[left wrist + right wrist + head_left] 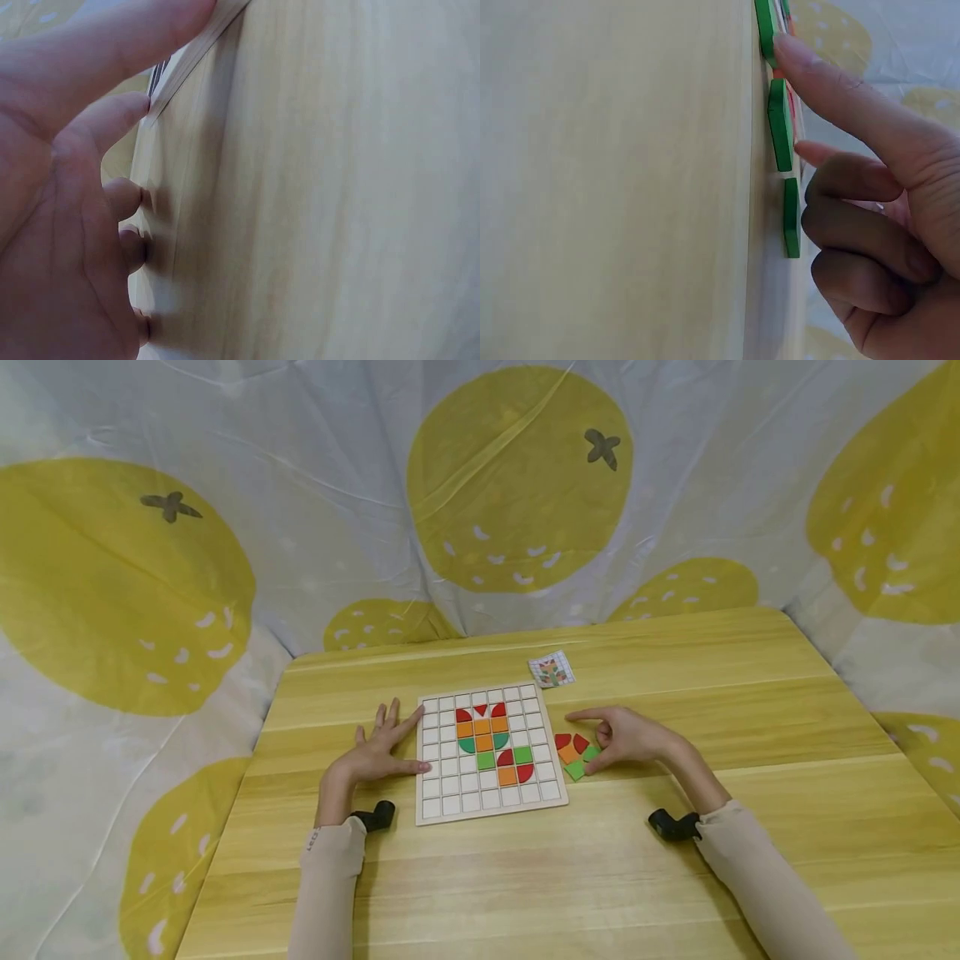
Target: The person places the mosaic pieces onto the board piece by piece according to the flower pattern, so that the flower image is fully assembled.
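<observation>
A square wooden grid board (pixel 442 795) lies on the table, partly filled with red, orange and green tiles (pixel 482 727). With fingers spread, my left hand (pixel 378 752) touches the board's left edge at thumb and index fingertip; its other fingertips rest on the table in the left wrist view. Right of the board is a small group of loose red, orange and green tiles (pixel 574 755). Over these, my right hand (pixel 630 737) has thumb and index finger stretched wide apart, the rest curled. In the right wrist view, the thumb tip meets a green tile (pixel 765 34).
A small picture card (pixel 551 669) with a coloured tile pattern lies behind the board's far right corner. Black wrist devices (pixel 675 826) sit below both wrists. Behind the wooden table (pixel 480 877) hangs a fruit-printed cloth (pixel 300 527).
</observation>
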The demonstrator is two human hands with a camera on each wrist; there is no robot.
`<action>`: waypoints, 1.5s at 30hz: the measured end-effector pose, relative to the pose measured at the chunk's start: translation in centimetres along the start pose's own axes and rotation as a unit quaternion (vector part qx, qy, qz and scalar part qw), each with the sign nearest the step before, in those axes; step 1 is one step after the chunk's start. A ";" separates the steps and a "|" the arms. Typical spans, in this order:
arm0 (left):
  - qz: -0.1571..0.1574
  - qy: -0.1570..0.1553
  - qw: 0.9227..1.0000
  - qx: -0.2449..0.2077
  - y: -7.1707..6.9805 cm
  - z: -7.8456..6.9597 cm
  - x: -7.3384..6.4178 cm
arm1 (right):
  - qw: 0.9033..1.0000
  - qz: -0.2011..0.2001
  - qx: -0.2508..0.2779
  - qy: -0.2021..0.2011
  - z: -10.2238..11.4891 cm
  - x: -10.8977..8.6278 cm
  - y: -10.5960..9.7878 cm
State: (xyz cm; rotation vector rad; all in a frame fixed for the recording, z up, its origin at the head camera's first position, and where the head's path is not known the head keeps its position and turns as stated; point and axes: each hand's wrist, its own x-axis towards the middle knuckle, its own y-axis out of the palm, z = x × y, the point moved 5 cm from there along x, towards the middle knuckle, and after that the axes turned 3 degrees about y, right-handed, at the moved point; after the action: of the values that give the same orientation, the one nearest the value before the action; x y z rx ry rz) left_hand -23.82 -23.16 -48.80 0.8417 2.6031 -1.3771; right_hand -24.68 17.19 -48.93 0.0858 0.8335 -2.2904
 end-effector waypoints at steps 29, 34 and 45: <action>0.002 0.000 1.000 0.000 0.1 0.0 0.0 | 0.998 -0.031 0.048 0.003 -1.4 -0.4 -1.9; 0.000 0.001 1.000 0.004 0.1 0.0 0.0 | 0.998 -0.042 0.055 0.012 -2.6 -1.2 -3.1; 0.001 0.000 1.000 0.001 -0.1 -0.2 -0.1 | 0.995 -0.059 0.062 0.043 -4.1 -1.7 -3.9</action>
State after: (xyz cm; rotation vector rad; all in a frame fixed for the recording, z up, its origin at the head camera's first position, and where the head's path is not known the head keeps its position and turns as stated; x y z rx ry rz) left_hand -23.74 -23.11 -48.61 0.8439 2.6010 -1.3798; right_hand -26.47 22.83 -49.60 0.1963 0.7571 -2.4634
